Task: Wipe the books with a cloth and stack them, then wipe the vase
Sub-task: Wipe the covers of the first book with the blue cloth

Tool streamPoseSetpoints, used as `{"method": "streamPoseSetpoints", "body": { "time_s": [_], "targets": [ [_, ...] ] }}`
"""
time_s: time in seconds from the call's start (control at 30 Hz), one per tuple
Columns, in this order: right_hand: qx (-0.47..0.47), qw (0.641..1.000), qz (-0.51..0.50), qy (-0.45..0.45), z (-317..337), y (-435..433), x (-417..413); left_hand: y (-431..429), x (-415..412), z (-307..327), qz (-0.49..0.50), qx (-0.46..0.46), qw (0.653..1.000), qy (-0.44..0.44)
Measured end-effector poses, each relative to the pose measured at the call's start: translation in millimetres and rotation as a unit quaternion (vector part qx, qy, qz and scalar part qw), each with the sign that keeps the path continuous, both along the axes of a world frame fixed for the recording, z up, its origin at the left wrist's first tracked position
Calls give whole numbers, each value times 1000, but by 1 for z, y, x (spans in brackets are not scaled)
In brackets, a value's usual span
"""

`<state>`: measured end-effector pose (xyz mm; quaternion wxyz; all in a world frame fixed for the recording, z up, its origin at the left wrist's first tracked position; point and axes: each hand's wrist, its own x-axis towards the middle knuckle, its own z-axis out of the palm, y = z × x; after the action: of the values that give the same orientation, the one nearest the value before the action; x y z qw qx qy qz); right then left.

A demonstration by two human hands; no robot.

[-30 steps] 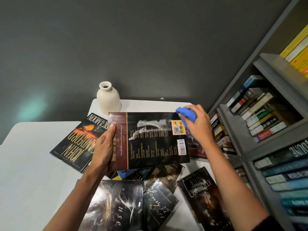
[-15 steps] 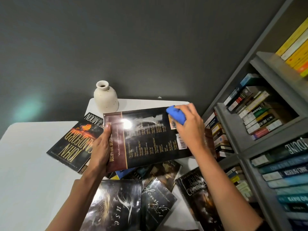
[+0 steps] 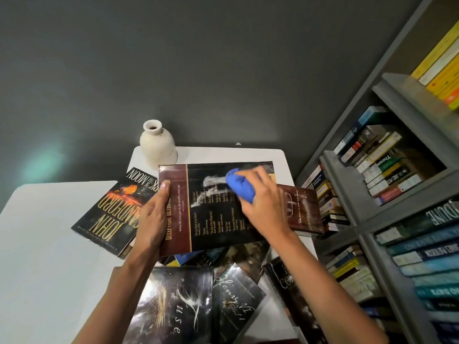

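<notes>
Wiping step: our left hand (image 3: 152, 219) grips the dark book (image 3: 211, 224), our right hand (image 3: 267, 209) clutches the blue cloth (image 3: 239, 186); next we probably stack it.

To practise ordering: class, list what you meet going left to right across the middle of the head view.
John Sandford book → left hand, gripping the dark book → blue cloth → right hand → brown book → grey bookshelf.
</notes>
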<state>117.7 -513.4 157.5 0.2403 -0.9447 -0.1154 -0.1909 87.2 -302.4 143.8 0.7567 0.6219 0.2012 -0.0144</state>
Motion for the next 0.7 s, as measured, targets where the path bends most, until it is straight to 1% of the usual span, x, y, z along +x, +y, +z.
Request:
{"method": "streamPoseSetpoints", "body": {
  "time_s": [0.07,0.1,0.17,0.23,0.27,0.33,0.43,0.47,0.53,0.6,0.67,0.7],
  "targets": [
    [-10,1000,6,16,-14,-17,-14,6,-2,-2,3,-2,1000,-2],
    [-7,999,-20,25,-17,-28,-14,8,-4,-4,6,-4,1000,-2],
    [16,993,-101,53,-19,-41,-5,7,-9,-5,3,-5,1000,4],
    [24,988,-146,51,-17,-35,6,1,-13,-5,-3,-1,1000,7],
    [16,988,-147,39,-16,-26,9,-2,-14,-5,3,-3,1000,7],
    [-3,993,-116,22,-15,-5,2,-4,-15,-6,8,-1,1000,3],
    [7,998,-26,53,-29,1,-25,-1,-15,-10,0,29,1000,7],
    [7,999,-14,48,-34,-5,-31,1,-16,-10,0,35,999,5],
    [-6,999,-31,25,-40,-22,-30,6,-19,-16,1,45,999,7],
    [2,996,-82,26,-37,-30,-18,7,-23,-22,2,29,999,20],
    [11,993,-118,18,-28,-21,-4,0,-25,-21,0,7,1000,19],
    [15,993,-113,6,-23,-11,0,-5,-24,-16,-2,6,1000,12]
  ]
}}
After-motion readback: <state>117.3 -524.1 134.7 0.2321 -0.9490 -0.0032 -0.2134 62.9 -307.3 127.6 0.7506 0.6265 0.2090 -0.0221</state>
